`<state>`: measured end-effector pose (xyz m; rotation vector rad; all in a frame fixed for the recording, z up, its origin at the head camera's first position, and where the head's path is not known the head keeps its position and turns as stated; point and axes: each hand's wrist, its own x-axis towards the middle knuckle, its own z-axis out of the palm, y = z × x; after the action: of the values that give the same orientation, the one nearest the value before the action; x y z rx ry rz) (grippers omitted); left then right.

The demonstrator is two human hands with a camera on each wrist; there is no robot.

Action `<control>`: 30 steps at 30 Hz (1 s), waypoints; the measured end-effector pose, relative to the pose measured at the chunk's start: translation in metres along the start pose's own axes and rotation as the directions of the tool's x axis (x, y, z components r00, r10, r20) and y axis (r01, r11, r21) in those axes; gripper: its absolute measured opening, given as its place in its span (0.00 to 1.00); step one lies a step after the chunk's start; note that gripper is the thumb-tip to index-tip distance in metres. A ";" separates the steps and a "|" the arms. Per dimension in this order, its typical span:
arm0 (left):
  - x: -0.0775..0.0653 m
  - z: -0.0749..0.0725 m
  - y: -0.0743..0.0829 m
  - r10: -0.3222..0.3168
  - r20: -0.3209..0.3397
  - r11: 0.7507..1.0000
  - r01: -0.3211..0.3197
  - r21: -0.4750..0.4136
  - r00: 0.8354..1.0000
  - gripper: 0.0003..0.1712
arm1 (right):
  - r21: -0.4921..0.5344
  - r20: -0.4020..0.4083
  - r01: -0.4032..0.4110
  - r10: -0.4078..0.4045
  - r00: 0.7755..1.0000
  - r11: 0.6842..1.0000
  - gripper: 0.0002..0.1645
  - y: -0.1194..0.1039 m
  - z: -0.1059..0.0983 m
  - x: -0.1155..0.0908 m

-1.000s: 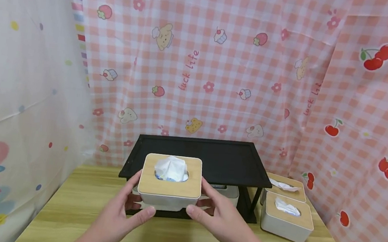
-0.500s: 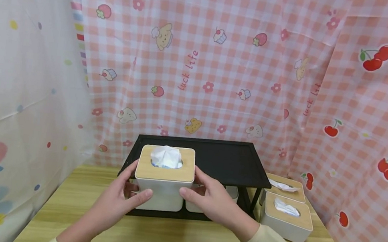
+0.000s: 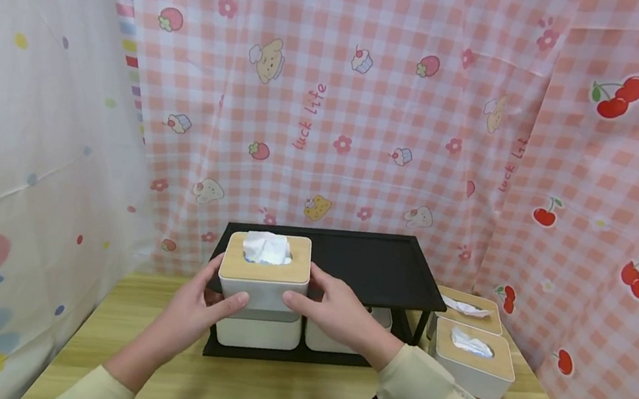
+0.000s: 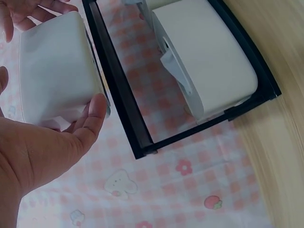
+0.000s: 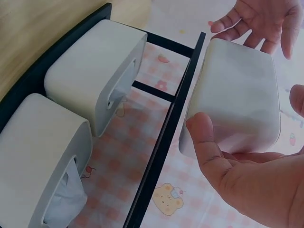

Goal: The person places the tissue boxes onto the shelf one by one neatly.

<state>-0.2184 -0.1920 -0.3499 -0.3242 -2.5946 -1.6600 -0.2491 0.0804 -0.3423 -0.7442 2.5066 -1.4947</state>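
the fingers of the left hand (image 3: 189,310) are curled round one side of a white tissue box (image 3: 265,276), its thumb on the front wall; the right hand (image 3: 335,311) grips the opposite side, thumb in front too, so the box is held between them. its wooden lid faces up, with a tuft of tissue (image 3: 266,246) poking out of the slot. the box hangs at the front left edge of the black rack (image 3: 371,266), roughly by its top board; whether it touches the rack i cannot tell.

under the rack's top board, two more boxes stand on its bottom board: a left lower box (image 3: 257,335), directly below the held one in the head view, and a right lower box (image 3: 326,342), partly hidden by the right hand.

to the right of the rack, a near box (image 3: 473,365) and a far box (image 3: 480,300) stand on the table (image 3: 248,390), one behind the other. behind the rack hangs a pink checked cloth (image 3: 368,99).

the work looks partway along: two boxes seem settled in the rack, the held one appears not yet set down, and two stand outside the rack, untouched by either hand.
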 end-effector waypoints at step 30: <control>0.034 -0.023 -0.010 -0.089 -0.043 0.987 0.094 0.128 0.995 0.51 | 0.013 -0.117 -0.116 0.117 0.986 0.993 0.48 0.002 0.015 0.034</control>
<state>-0.2550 -0.2114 -0.3446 -0.1698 -2.7118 -1.4965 -0.2739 0.0533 -0.3472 -0.5127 2.5781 -1.5478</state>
